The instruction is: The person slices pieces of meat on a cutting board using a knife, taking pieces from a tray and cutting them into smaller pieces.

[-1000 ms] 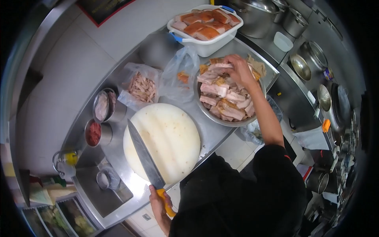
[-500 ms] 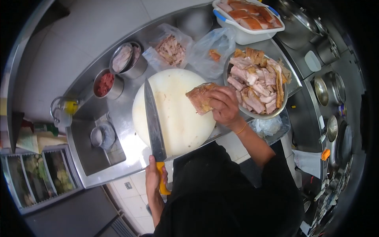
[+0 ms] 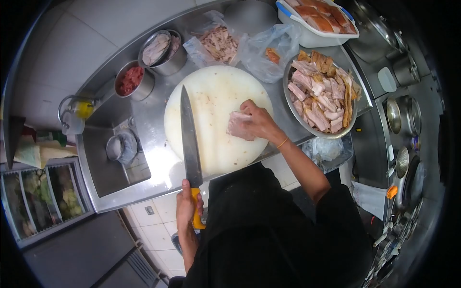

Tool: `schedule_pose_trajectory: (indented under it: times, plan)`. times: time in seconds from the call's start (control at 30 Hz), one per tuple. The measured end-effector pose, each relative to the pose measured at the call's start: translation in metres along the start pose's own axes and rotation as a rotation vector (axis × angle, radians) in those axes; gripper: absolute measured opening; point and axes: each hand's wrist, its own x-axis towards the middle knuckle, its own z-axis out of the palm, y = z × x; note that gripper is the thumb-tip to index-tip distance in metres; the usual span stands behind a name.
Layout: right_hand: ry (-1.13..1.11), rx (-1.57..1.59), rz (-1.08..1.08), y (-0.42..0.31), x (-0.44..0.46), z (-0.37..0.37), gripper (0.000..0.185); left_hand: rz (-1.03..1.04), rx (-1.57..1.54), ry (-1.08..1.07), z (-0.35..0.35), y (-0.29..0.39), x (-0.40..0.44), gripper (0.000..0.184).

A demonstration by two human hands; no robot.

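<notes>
In my left hand (image 3: 186, 207) is a large knife (image 3: 191, 149), gripped by its yellow handle. Its long blade points away from me over the left part of a round white cutting board (image 3: 211, 91). My right hand (image 3: 257, 122) is closed on a piece of meat (image 3: 238, 126), held at the right half of the board; whether the meat touches the board I cannot tell. To the right of that hand stands a metal bowl (image 3: 307, 128) heaped with cut strips of meat (image 3: 322, 98), some with browned skin.
Behind the board lie a plastic bag of meat strips (image 3: 218, 43) and another clear bag (image 3: 261, 62). A white tub (image 3: 312, 36) of browned meat stands back right. Metal pots (image 3: 144, 84) sit back left, near a sink (image 3: 103, 177). The counter's front edge runs close to my body.
My right hand has turned over and lowered the meat toward the board, so its pale side now shows instead of the browned one. The view has shifted slightly; the knife stays in my left hand.
</notes>
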Motion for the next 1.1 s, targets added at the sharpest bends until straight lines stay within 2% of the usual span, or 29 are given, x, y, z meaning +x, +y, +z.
schedule_pose_trajectory:
  times: [0.03, 0.13, 0.23, 0.33, 0.5, 0.63, 0.73, 0.83, 0.93, 0.97, 1.03, 1.1]
  plan:
    - [-0.025, -0.003, 0.012, -0.004, 0.002, -0.001, 0.042, -0.003, 0.027, -0.001, -0.001, -0.001, 0.0, 0.077]
    - [0.151, -0.377, -0.311, -0.025, -0.008, -0.006, 0.048, -0.004, 0.125, 0.016, -0.004, -0.007, -0.002, 0.077]
    - [0.115, -0.236, -0.218, -0.009, -0.015, -0.007, 0.057, 0.049, 0.248, 0.063, -0.009, -0.031, 0.005, 0.077]
    - [0.156, -0.328, -0.278, -0.012, -0.026, 0.004, 0.064, 0.064, 0.338, 0.078, -0.014, -0.048, 0.004, 0.074]
    - [0.278, -0.363, -0.274, 0.004, -0.029, 0.036, 0.063, -0.031, 0.186, -0.004, -0.001, -0.026, -0.004, 0.068]
    - [0.267, -0.327, -0.261, -0.002, -0.03, 0.035, 0.056, -0.045, 0.239, 0.007, 0.002, -0.016, 0.001, 0.069]
    - [0.191, -0.301, -0.226, -0.006, -0.034, 0.027, 0.057, -0.05, 0.246, 0.011, 0.001, -0.013, 0.01, 0.069]
    - [0.068, -0.435, -0.161, -0.015, -0.042, 0.017, 0.053, -0.086, 0.277, 0.014, -0.005, -0.011, 0.019, 0.069]
    - [-0.012, -0.249, -0.221, -0.016, -0.041, -0.023, 0.048, -0.067, 0.253, 0.013, -0.004, -0.012, 0.021, 0.068]
    - [0.3, -0.216, -0.377, 0.021, -0.035, -0.028, 0.043, -0.056, 0.257, 0.009, -0.004, -0.011, 0.022, 0.068]
    - [0.677, -0.565, -0.236, 0.016, -0.025, -0.072, 0.036, -0.042, 0.264, -0.001, -0.003, -0.012, 0.021, 0.068]
    - [0.683, -0.702, -0.085, 0.037, -0.016, -0.122, 0.038, -0.053, 0.252, -0.004, -0.003, -0.012, 0.022, 0.068]
